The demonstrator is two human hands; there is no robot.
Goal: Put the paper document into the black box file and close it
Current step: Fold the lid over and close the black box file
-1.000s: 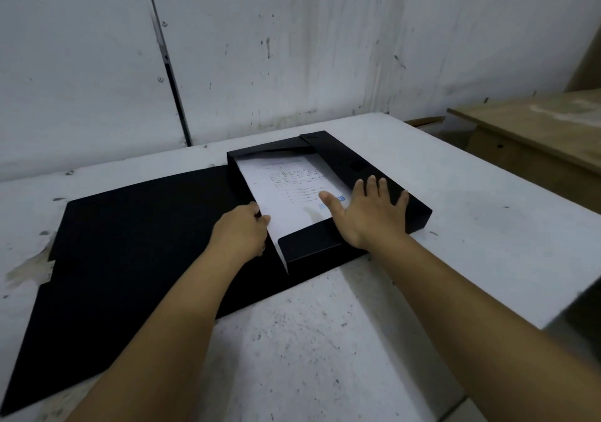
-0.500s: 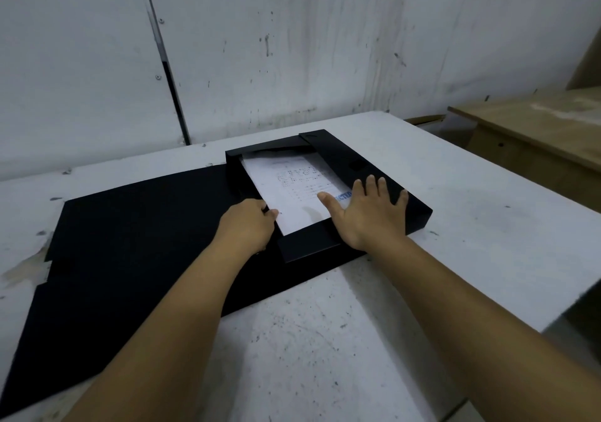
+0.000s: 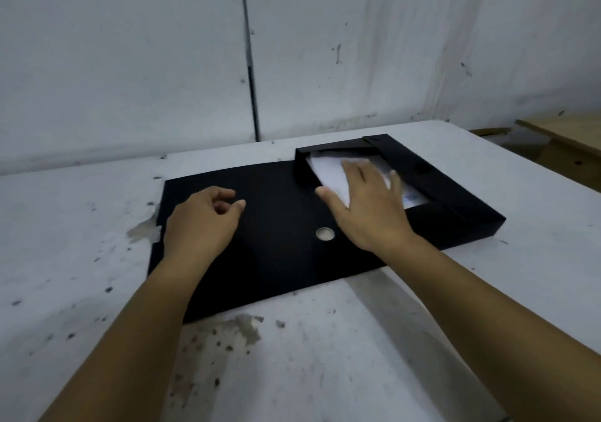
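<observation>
Fingers [image 3: 364, 174] of our right hand [image 3: 367, 210] lie spread on the paper [image 3: 328, 171] inside the box [image 3: 455, 207], while our left hand [image 3: 201, 223], loosely curled and empty, has left the paper's edge for the open lid [image 3: 270, 259], so closing comes next.

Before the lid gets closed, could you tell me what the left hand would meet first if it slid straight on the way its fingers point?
Probably the near wall of the black box file, past the open lid under the left hand; depth is unclear.
</observation>
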